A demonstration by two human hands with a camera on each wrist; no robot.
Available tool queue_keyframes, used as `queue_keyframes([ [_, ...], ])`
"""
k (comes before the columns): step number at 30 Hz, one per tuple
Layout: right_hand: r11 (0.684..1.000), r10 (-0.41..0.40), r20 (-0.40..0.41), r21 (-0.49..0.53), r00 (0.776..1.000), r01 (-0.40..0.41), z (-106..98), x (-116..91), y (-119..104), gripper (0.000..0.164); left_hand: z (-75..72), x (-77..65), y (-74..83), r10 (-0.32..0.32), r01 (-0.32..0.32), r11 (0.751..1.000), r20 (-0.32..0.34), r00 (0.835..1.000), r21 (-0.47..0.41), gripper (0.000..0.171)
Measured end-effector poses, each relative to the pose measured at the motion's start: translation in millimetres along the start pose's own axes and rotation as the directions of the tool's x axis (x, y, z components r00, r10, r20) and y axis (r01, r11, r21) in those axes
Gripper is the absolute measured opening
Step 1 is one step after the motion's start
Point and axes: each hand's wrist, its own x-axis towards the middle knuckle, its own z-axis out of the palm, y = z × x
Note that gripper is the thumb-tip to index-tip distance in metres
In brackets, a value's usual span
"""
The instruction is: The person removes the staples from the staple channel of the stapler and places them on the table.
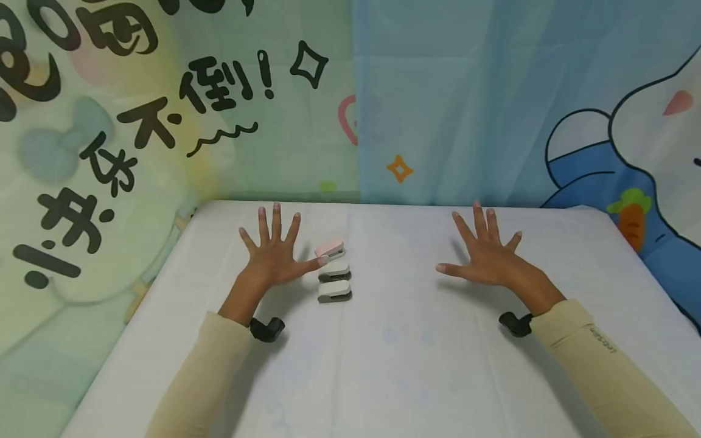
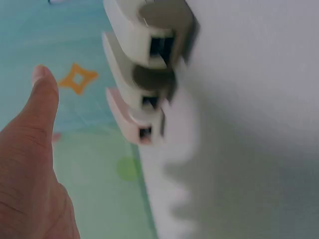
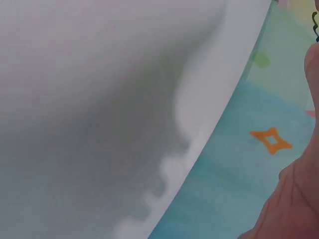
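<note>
On the left half of a smooth white tabletop [image 1: 400,365], three small staplers stand in a column, one behind another. Farthest back is a stapler with a pale pink top [image 1: 330,246]; just in front of it comes a white-topped stapler with a dark grey base [image 1: 335,268], and nearest the person a second white-topped stapler with a dark grey base [image 1: 334,292].

The person's left hand [image 1: 272,261] is beside the column, on its left, released and palm down with all fingers spread. From the head its thumb tip overlaps the gap between the pink stapler and the middle one, yet the left wrist view shows that thumb apart from all three. The right hand [image 1: 489,260] is well apart from them on the right, likewise released, its fingers fanned wide. Both hands cast soft grey shadows on the tabletop.

A black wrist-worn device shows at the left wrist [image 1: 267,329] and another at the right [image 1: 516,324], by the cuffs of beige long sleeves [image 1: 608,365]. Behind the table hangs a green and blue printed fabric backdrop [image 1: 449,91] with black lettering, an orange four-pointed star [image 1: 400,168] and a carrot [image 1: 632,225].
</note>
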Motion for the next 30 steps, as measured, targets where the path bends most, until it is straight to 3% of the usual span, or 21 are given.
queue_keyframes([
  [8, 0.989, -0.136, -0.024, 0.059, 0.99, 0.137, -0.6, -4.6, -31.9, 0.118, -0.7, -28.5, 31.8, 0.173, -0.171, 0.984, -0.062, 0.983, 0.045, 0.114],
  [13, 0.979, -0.194, -0.038, 0.061, 0.98, 0.196, 3.9, -4.6, -46.4, 0.117, 4.7, -41.4, 46.9, 0.278, -0.28, 0.96, -0.073, 0.958, -0.028, 0.088],
  [16, 0.973, -0.214, -0.04, 0.074, 0.976, 0.216, 8.6, -3.9, -50.7, 0.116, 9.3, -44.4, 53.1, 0.325, -0.328, 0.941, -0.048, 0.944, -0.085, 0.068],
  [19, 0.968, -0.233, -0.031, 0.095, 0.972, 0.234, 12.8, -3.4, -52.2, 0.116, 13.4, -45.0, 57.9, 0.349, -0.348, 0.929, -0.019, 0.937, -0.123, 0.057],
  [23, 0.958, -0.262, -0.015, 0.115, 0.965, 0.262, 18.0, -3.2, -53.9, 0.117, 18.0, -43.3, 60.6, 0.344, -0.341, 0.931, -0.001, 0.939, -0.131, 0.057],
  [30, 0.951, -0.287, -0.006, 0.12, 0.958, 0.286, 26.6, -5.0, -62.4, 0.115, 27.2, -36.9, 59.5, 0.343, -0.341, 0.934, -0.003, 0.939, -0.102, 0.039],
])
